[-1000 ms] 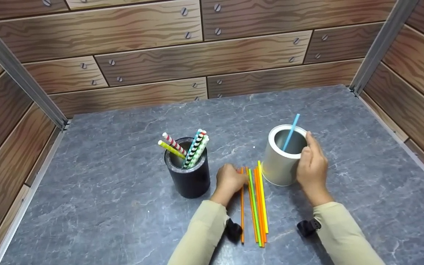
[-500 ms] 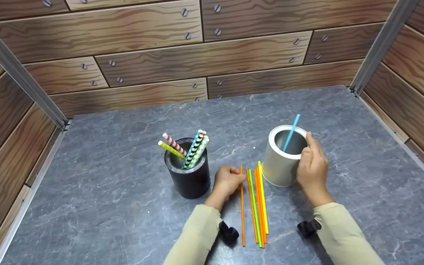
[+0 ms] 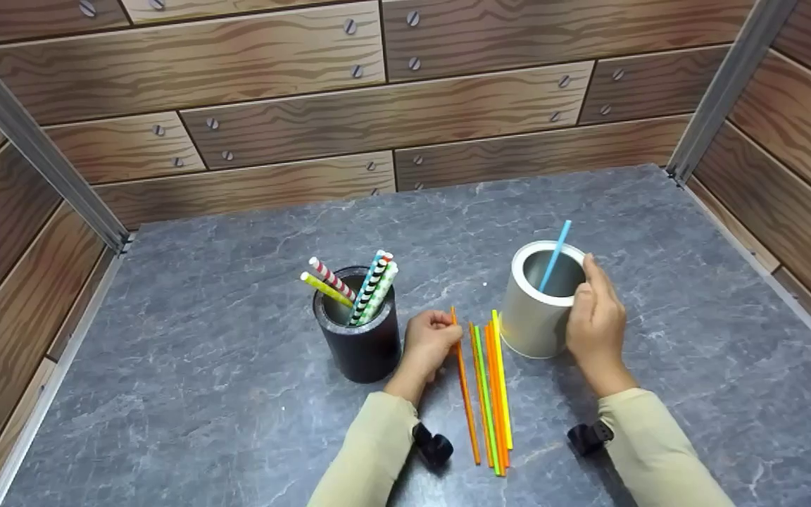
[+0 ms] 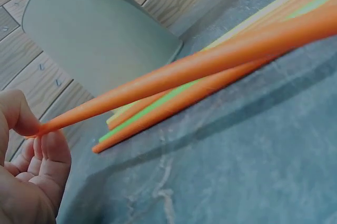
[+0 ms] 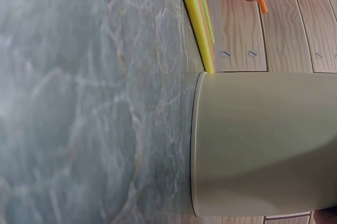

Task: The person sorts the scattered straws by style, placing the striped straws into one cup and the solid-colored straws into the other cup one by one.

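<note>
My left hand (image 3: 428, 345) pinches an orange straw (image 4: 158, 79) near its far end, between thumb and fingertips. In the left wrist view that straw is raised above the loose straws. Beside it on the table lie several plastic straws, among them a green straw (image 3: 486, 401) and a yellow straw (image 3: 503, 394). My right hand (image 3: 597, 324) rests against the right side of a pale silver can (image 3: 536, 324), thumb and fingers along its wall near the rim; some fingers are hidden behind it. One blue straw (image 3: 555, 255) leans inside this can.
Left of my left hand stands a black can (image 3: 363, 352) with several patterned paper straws (image 3: 376, 289) in it. A grey marbled tabletop (image 3: 201, 352) lies under everything. Wood-print walls (image 3: 293, 120) enclose the back and sides.
My left hand has separated the orange straw from the others, shifting slightly left. The straw's far end has risen and tilted left. My right hand and the silver can stay in place.
</note>
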Tool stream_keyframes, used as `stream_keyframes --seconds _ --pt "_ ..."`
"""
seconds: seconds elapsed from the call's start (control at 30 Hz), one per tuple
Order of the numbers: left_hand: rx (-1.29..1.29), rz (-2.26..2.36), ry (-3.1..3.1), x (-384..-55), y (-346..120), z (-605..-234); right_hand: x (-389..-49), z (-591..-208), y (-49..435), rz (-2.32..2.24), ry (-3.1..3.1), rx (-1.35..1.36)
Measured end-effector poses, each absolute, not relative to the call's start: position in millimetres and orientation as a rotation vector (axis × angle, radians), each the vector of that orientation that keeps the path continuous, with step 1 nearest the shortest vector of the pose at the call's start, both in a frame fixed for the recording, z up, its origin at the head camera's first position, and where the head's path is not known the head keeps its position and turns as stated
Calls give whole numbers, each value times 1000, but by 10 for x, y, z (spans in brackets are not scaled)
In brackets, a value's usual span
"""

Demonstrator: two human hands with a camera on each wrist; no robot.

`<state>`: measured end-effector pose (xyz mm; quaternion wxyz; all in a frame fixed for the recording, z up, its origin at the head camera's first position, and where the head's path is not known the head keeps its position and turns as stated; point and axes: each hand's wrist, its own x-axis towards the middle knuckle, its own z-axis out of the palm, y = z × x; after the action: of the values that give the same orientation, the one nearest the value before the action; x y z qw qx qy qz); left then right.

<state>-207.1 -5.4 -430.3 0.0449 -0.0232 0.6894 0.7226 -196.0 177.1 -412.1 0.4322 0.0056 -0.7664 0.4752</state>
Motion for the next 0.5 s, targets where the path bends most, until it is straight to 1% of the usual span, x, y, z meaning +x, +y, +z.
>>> stream_keyframes --seconds 0.07,0.13,0.2,0.3,0.5 --pt "-167 2198 2175 -2225 32 -4541 -2095 -4329 1958 1167 -1989 28" --pt "-197 2216 2256 -2353 99 -4752 -2198 -4479 2082 1140 -2036 13" --pt "-168 2249 2222 -2403 103 -4795 -2242 -4540 2116 1135 -2046 0" --pt "-100 2306 2118 -2415 87 -4755 -2255 -4556 2119 1134 -2031 -14" --pt "-45 2442 1991 -2380 91 -4602 -2245 -4541 2102 1105 -2040 -39"
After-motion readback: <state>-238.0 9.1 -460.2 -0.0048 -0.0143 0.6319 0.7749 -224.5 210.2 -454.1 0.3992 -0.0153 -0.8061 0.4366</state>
